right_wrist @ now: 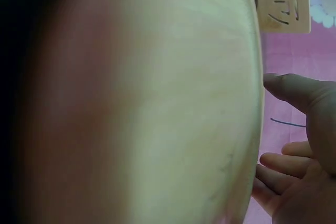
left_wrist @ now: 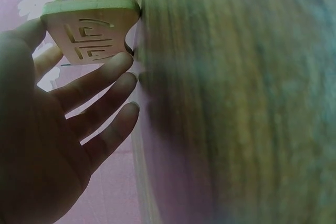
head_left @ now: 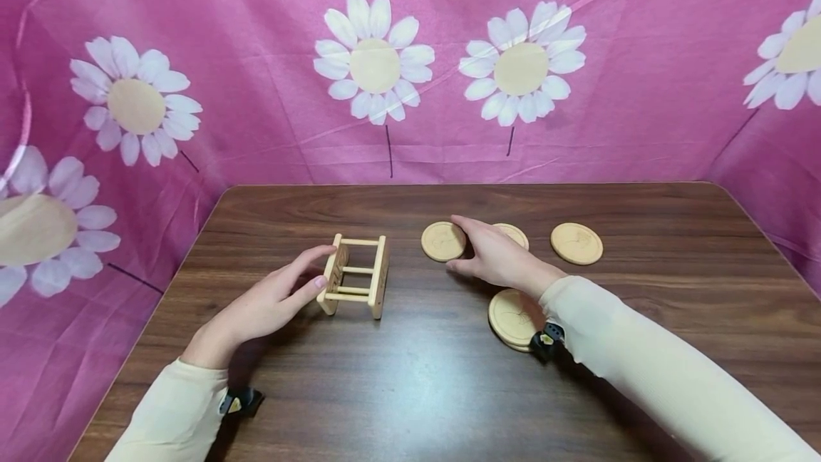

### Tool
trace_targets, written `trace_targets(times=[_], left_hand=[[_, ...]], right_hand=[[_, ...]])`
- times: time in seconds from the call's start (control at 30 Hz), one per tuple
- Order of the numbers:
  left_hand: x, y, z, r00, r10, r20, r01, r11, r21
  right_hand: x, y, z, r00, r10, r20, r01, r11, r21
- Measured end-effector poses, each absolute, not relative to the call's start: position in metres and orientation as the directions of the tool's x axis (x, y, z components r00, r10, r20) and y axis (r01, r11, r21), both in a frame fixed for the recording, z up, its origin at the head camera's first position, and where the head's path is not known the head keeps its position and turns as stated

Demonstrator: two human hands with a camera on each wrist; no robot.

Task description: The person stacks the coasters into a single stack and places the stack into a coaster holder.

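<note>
A small light wooden rack (head_left: pixel 353 276), with slotted side panels joined by rods, stands left of the table's middle. My left hand (head_left: pixel 276 301) touches its left panel with thumb and index finger, the other fingers stretched loosely beside it in the left wrist view. A round wooden coaster (head_left: pixel 442 241) lies right of the rack. At its right edge is my right hand (head_left: pixel 497 252), thumb and fingers spread apart, nothing between them. Behind that hand a second coaster (head_left: pixel 513 234) is partly hidden. Under the right wrist lies a coaster stack (head_left: pixel 512 314).
Another round coaster (head_left: pixel 576 243) lies farther right on the dark wooden table (head_left: pixel 410 391). A pink cloth (head_left: pixel 276 91) with large white flowers hangs behind and beside the table. In the right wrist view a blurred coaster edge fills much of the picture.
</note>
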State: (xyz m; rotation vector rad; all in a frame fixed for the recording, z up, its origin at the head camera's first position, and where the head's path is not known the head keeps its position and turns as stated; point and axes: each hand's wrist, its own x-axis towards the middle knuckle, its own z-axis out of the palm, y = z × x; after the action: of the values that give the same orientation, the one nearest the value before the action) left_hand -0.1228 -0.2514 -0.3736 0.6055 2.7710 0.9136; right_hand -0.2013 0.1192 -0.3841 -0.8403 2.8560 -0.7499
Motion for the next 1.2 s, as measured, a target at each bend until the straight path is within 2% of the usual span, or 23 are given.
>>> trace_targets(times=[0.7, 1.2], left_hand=[[-0.1241, -0.2517, -0.3757, -0.904, 0.427, -0.021, 0.328, 0.724, 0.607], [-0.1229, -0.2513, -0.3724, -0.905, 0.424, -0.039, 0.32, 0.738, 0.594]], right_hand=[[-0.2065, 0.1096, -0.3921, -0.84, -0.531, 0.113, -0.531, 0.761, -0.372], [-0.2061, 0.1173, -0.3862, -0.852, -0.506, 0.136, -0.511, 0.743, -0.432]])
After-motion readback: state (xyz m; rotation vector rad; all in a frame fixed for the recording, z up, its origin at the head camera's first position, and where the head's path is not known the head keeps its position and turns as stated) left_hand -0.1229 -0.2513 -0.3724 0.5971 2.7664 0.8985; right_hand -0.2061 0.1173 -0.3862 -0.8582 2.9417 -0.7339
